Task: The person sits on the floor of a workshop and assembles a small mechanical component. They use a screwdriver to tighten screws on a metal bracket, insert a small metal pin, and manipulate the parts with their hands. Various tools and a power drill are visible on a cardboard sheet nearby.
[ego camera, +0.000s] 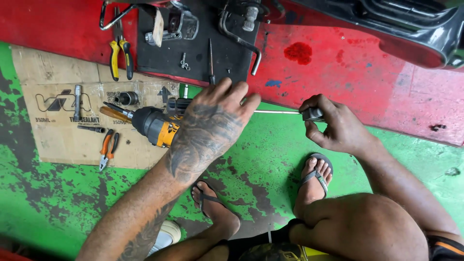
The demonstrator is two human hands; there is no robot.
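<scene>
Drill lies half hidden under my spread, empty left hand; beside it, my right hand grips a rod's socket end.

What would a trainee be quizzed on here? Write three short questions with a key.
1. True or false: the right hand grips one end of a thin metal rod.
2. Which tool lies under the left hand: A) hammer B) cordless drill C) saw?
3. What colour are the handles of the pliers on the red platform?

Key: 1 true; 2 B; 3 yellow and black.
</scene>
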